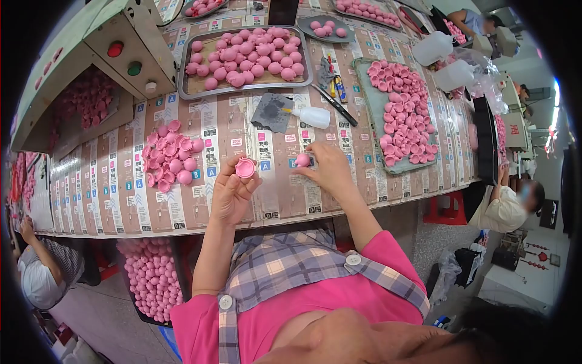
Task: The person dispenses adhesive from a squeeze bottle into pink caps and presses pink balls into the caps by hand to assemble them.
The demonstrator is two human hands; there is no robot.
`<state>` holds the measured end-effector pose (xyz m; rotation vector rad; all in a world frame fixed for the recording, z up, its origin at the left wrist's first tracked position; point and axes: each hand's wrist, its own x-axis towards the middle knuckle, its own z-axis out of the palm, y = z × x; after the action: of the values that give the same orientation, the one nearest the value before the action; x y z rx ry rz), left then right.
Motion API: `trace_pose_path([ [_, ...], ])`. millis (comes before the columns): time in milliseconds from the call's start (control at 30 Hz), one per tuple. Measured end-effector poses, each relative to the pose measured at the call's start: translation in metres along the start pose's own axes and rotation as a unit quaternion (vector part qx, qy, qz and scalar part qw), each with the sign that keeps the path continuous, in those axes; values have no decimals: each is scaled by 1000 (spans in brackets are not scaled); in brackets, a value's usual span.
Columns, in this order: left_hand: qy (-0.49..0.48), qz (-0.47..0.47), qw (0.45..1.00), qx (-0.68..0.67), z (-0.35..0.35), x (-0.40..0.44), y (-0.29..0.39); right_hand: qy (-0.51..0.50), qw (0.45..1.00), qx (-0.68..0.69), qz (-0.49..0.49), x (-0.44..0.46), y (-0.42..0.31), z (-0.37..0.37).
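Note:
My left hand point(227, 197) pinches a pink hollow half-shell point(245, 168), its open side facing up toward me. To its right, my right hand point(332, 168) has its thumb and fingers closed on a small pink rounded piece point(302, 160), just above the table. Left of my hands lies a loose pile of pink half-shells point(167, 156), some cup-side up, some dome-side up. Beyond my hands, a white squeeze bottle point(312, 116) lies on its side with its tip on a dark grey cloth point(273, 113).
A metal tray point(182, 79) of pink balls stands behind. On the right, a greenish tray point(379, 159) bears pink shells. A black pen-like tool point(335, 105) lies between. A machine with red and green buttons point(124, 57) stands left. Below the table edge is a bin of pink balls point(154, 282).

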<state>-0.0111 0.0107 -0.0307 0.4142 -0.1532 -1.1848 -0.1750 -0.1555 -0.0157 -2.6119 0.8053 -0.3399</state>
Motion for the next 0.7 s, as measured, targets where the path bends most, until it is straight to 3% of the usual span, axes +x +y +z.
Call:
trace_pose_path([
  [100, -5, -5, 1000, -4, -5, -2, 1, -32, 993, 111, 24, 3, 0, -14],
  [200, 28, -8, 999, 30, -5, -2, -4, -62, 989, 108, -84, 2, 11, -12],
  [300, 33, -15, 997, 72, -1, -2, -8, -40, 993, 79, -73, 3, 5, -7],
  [400, 15, 5, 989, 148, 3, 0, -10, -24, 968, 250, 11, 4, -19, -22],
  [500, 21, 10, 974, 226, 17, 1, -12, 32, 936, 350, -14, 7, -51, -36],
  [700, 2, 48, 954, 296, 23, -1, -14, 6, 913, 408, -14, 6, -67, -24],
])
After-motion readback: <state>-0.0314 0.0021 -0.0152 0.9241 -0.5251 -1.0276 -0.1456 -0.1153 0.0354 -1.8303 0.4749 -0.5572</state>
